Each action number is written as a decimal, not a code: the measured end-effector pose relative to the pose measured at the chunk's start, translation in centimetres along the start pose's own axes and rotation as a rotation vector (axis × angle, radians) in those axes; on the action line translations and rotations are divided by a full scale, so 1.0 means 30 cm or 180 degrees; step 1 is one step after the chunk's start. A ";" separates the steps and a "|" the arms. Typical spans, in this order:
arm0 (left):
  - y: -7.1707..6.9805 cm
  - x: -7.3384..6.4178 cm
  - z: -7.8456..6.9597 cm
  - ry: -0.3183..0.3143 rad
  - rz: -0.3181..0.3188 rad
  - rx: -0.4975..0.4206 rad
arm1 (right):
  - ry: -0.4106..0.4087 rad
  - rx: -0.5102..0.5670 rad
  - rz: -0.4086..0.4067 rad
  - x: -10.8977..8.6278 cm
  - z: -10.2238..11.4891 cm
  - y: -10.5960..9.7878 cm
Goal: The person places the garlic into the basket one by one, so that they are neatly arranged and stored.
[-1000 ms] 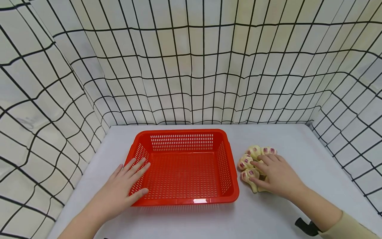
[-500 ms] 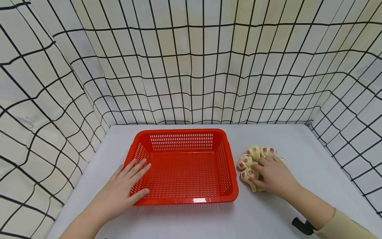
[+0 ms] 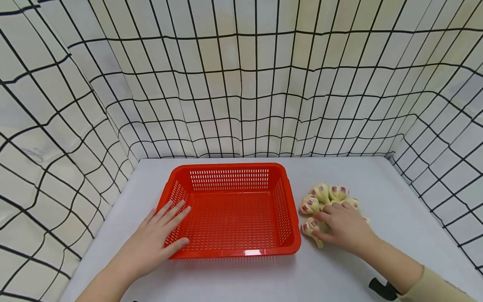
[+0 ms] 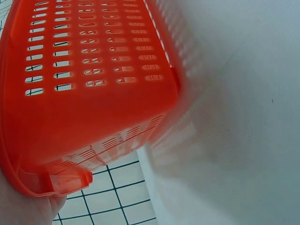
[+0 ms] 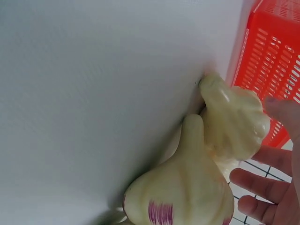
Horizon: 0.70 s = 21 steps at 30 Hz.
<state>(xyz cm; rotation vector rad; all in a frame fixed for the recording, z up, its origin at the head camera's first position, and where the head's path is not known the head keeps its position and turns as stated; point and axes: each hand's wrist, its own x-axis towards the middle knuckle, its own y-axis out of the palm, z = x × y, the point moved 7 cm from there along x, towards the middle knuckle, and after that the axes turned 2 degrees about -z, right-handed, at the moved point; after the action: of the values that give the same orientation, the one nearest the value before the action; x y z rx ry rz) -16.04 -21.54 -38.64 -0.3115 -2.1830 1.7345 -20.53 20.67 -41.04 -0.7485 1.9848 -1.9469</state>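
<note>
My left hand rests on the left side of a red plastic basket, its fingers straight and spread over the rim. In the left wrist view the basket's slotted wall fills much of the frame, with part of the hand at lower left. My right hand is over a cluster of garlic bulbs to the right of the basket. Its thumb and index finger pinch the near-left garlic bulb. In the right wrist view that bulb lies at the fingertips, and another bulb lies closer to the camera.
Several more garlic bulbs lie behind and partly under the right hand. The white table meets a white backdrop covered by black netting at the back and sides. A black strap piece shows by the right sleeve.
My right hand has shifted slightly left and toward me, and the near-left bulb has moved slightly toward me, away from the others. The left hand and basket stay in place.
</note>
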 end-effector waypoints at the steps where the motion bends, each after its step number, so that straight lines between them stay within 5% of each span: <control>1: 0.001 0.000 0.001 0.0002 -0.0003 0.0000 | 0.0026 0.0006 0.0005 0.001 0.001 0.002; 21: 0.003 0.000 0.002 0.0004 -0.0040 0.0026 | 0.0127 0.0251 0.0182 0.012 0.029 0.047</control>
<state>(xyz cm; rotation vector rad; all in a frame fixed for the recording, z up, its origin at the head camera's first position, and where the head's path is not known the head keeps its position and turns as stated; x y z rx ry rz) -16.08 -21.58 -38.74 -0.2963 -2.1719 1.7355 -20.61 19.69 -42.42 -0.6315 1.9173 -2.0088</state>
